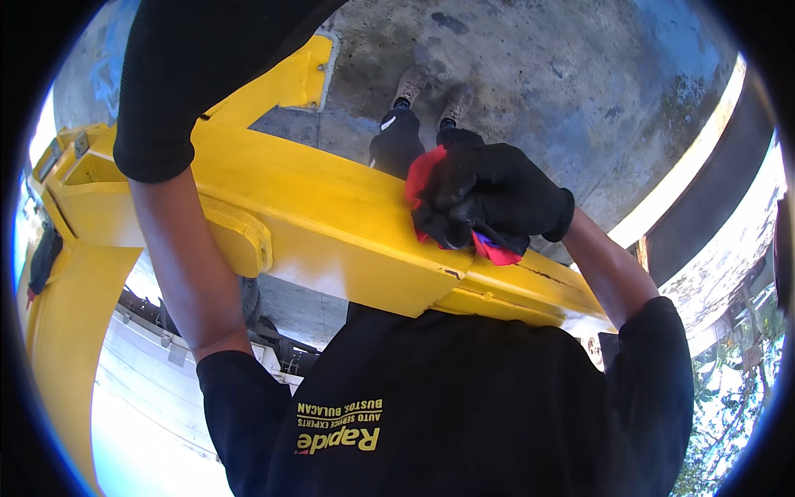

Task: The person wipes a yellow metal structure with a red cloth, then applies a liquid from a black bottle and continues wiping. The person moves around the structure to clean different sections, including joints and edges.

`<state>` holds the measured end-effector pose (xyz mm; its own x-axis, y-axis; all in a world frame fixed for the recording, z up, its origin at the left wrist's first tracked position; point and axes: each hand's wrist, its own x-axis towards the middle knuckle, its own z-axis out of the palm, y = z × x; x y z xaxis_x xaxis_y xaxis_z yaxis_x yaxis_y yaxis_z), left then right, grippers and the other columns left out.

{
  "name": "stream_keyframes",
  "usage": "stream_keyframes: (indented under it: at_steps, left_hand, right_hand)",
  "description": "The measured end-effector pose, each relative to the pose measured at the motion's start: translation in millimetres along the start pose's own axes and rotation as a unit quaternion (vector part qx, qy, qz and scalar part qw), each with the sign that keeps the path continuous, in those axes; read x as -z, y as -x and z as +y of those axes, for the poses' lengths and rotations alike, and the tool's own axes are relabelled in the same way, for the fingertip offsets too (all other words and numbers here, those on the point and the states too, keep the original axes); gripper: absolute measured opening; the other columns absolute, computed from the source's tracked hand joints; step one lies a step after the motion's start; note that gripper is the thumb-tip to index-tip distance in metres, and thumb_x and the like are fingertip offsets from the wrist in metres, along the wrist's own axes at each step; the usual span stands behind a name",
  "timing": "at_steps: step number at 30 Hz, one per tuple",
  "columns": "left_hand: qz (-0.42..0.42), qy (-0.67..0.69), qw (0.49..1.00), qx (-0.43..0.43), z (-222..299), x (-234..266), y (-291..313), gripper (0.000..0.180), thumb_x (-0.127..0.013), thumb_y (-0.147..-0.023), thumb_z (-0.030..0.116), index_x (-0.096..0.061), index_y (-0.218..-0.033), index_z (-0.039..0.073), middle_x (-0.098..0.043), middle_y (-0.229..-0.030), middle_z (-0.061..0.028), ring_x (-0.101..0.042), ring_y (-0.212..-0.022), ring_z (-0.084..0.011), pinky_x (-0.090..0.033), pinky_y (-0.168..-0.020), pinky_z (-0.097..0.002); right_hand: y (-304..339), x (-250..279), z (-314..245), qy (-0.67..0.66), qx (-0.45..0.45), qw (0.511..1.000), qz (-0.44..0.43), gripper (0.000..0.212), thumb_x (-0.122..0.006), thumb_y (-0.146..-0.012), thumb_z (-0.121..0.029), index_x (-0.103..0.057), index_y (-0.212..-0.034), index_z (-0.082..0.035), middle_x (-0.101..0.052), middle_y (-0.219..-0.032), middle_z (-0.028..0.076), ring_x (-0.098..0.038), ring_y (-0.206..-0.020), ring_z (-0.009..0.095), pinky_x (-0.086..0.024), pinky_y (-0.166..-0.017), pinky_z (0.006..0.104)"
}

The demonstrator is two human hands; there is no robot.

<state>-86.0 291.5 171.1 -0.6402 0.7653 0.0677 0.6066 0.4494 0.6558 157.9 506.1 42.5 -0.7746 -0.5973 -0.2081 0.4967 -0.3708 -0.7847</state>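
My right hand (509,195), in a black glove, is closed around a bunched red cloth (422,178) and presses it onto the top of a thick yellow metal beam (331,215). Folds of the cloth stick out on both sides of the fingers. Close to the camera at the upper left is my left hand (195,83) in a black glove with a ribbed cuff. It is raised above the beam, and its fingers do not show. Chipped paint and dark scratches mark the beam to the right of the cloth.
Yellow uprights and brackets (91,178) join the beam at left, with a dark item (43,263) hanging there. A yellow foot plate (306,74) rests on the stained concrete floor (563,74). Shoes (411,84) stand beyond the beam. Leafy branches (741,373) show at right.
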Motion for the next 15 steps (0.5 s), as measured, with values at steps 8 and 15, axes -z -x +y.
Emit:
stream_keyframes:
  at_steps: [8, 15]
  left_hand:
    - [0.013, 0.029, 0.999, 0.018, -31.3, -13.6, 6.6, 0.011, -0.073, -0.095, 0.002, -0.081, -0.089, -0.003, -0.079, -0.078, -0.0113, -0.077, -0.067, -0.017, -0.059, -0.063, -0.0293]
    - [0.032, -0.067, 0.997, -0.034, 1.4, -8.8, 3.7, 0.01, -0.074, -0.093, 0.002, -0.08, -0.086, -0.002, -0.077, -0.075, -0.0116, -0.073, -0.062, -0.0163, -0.055, -0.059, -0.0292]
  right_hand:
    - [2.3, -8.4, 16.3, 0.079, 0.016, 0.994, 0.067, 0.016, -0.078, -0.105, -0.012, -0.077, -0.117, -0.002, -0.077, -0.113, 0.011, -0.075, -0.102, 0.023, -0.06, -0.095, 0.0395]
    - [0.4, -8.6, 15.6, 0.055, -0.027, 0.993, 0.101, 0.018, -0.079, -0.105, -0.015, -0.073, -0.112, 0.0, -0.078, -0.118, 0.016, -0.078, -0.103, 0.026, -0.062, -0.092, 0.0436]
